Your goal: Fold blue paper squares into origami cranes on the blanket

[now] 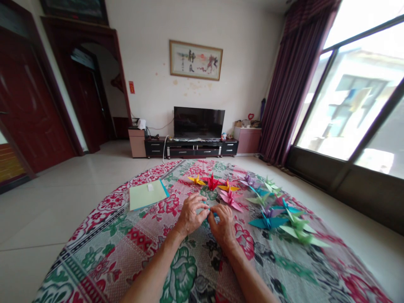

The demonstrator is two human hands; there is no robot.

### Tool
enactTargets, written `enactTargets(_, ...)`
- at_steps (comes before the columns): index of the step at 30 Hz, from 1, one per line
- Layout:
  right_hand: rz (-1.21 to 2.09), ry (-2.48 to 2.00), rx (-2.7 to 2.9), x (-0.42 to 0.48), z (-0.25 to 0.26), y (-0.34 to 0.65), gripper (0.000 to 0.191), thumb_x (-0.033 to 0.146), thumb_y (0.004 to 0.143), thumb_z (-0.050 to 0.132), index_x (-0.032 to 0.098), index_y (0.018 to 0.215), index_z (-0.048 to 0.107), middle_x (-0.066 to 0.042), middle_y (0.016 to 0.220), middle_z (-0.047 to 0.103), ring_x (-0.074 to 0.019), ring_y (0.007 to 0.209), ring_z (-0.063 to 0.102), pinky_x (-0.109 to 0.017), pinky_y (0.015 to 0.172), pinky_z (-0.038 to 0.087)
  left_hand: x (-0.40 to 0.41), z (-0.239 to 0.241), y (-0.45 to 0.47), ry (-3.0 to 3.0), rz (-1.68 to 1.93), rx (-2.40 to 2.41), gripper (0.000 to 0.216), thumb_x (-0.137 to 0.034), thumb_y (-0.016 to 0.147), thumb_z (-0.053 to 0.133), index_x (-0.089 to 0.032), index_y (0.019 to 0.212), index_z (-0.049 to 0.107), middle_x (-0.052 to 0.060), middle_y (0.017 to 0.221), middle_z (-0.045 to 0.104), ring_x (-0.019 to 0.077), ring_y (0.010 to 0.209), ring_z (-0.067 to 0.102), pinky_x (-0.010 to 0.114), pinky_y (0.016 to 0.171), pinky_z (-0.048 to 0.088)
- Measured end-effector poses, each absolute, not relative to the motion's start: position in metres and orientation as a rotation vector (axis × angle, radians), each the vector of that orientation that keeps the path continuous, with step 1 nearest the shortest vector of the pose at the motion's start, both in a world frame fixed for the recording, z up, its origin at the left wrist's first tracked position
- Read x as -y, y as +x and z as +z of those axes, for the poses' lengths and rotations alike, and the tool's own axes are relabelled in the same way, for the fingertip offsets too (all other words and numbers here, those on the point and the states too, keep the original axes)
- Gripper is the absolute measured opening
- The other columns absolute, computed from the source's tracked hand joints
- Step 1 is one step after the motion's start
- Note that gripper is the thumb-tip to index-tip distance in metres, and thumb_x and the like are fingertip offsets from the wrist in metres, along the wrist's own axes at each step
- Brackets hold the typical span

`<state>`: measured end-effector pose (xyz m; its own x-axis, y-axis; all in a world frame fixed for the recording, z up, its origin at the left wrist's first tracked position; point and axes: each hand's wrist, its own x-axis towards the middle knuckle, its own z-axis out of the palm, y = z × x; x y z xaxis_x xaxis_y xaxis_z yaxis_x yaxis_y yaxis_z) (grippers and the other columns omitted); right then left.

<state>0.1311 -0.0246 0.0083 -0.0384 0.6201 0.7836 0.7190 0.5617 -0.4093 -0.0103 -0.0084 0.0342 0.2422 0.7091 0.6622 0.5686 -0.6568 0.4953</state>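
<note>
My left hand [191, 214] and my right hand [222, 223] meet over the middle of the cloth-covered table. Both pinch a small piece of folded blue paper [216, 215], mostly hidden by the fingers. Just beyond them stand a pink paper crane [231, 198], a red paper crane [212, 182] and yellow paper cranes [197, 180]. To the right lie several more cranes: a blue one [269, 221], light green ones [299, 229] and purple ones [250, 181]. Left of my hands rests a stack of square paper [147, 197], light green on top with blue showing at its edge.
The round table wears a floral tablecloth [104, 256]. Beyond it, a television [199, 123] stands on a low black cabinet [193, 150] against the wall. Purple curtains [284, 92] and a large window [356, 105] are at the right. Dark red doors [30, 97] are at the left.
</note>
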Motion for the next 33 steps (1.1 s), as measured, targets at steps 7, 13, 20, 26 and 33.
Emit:
enactTargets(7, -0.136, -1.116, 1.733, 0.0249, 0.0082, 0.1307, 0.01, 0.018, 0.079, 0.051, 0.02, 0.075, 0.059, -0.002, 0.073, 0.06, -0.016, 0.076, 0.052, -0.03, 0.075, 0.036, 0.0051, 0.0307, -0.01, 2.347, 1.446, -1.204, 0.008, -0.019, 0.071, 0.062, -0.022, 0.074, 0.068, 0.003, 0.098, 0.066, 0.0213, 0.106, 0.052, 0.042, 0.097, 0.038)
enactTargets(13, -0.125, -1.12, 1.752, 0.0239, 0.0073, 0.1307, 0.008, 0.017, 0.078, 0.052, 0.02, 0.076, 0.059, -0.002, 0.075, 0.06, -0.0164, 0.077, 0.052, -0.031, 0.076, 0.036, 0.0049, 0.0299, -0.0092, 2.369, 1.494, -1.201, 0.007, -0.018, 0.071, 0.061, -0.022, 0.073, 0.067, 0.004, 0.097, 0.066, 0.0211, 0.106, 0.052, 0.042, 0.097, 0.039)
enactTargets(20, -0.157, -1.117, 1.717, 0.0204, 0.0037, 0.1328, 0.01, 0.016, 0.079, 0.05, 0.02, 0.077, 0.059, -0.002, 0.073, 0.059, -0.016, 0.075, 0.051, -0.03, 0.073, 0.036, 0.0047, 0.0303, -0.0115, 2.412, 1.473, -1.144, 0.009, -0.015, 0.071, 0.062, -0.022, 0.074, 0.067, 0.003, 0.098, 0.066, 0.0206, 0.107, 0.051, 0.042, 0.098, 0.038)
enactTargets(26, -0.161, -1.12, 1.729, 0.0221, 0.0056, 0.1331, 0.01, 0.017, 0.079, 0.051, 0.02, 0.077, 0.06, -0.001, 0.072, 0.059, -0.016, 0.075, 0.052, -0.03, 0.074, 0.036, 0.0053, 0.0314, -0.0106, 2.402, 1.504, -1.139, 0.01, -0.013, 0.07, 0.061, -0.022, 0.072, 0.066, 0.003, 0.095, 0.066, 0.0202, 0.105, 0.053, 0.041, 0.097, 0.039)
enactTargets(33, -0.142, -1.117, 1.746, 0.0234, 0.0074, 0.1316, 0.009, 0.018, 0.078, 0.053, 0.021, 0.077, 0.061, -0.001, 0.073, 0.06, -0.0158, 0.077, 0.053, -0.03, 0.076, 0.036, 0.0067, 0.0294, -0.0078, 2.379, 1.587, -1.198, 0.013, -0.01, 0.066, 0.058, -0.021, 0.068, 0.065, 0.003, 0.093, 0.066, 0.0199, 0.102, 0.053, 0.04, 0.096, 0.039)
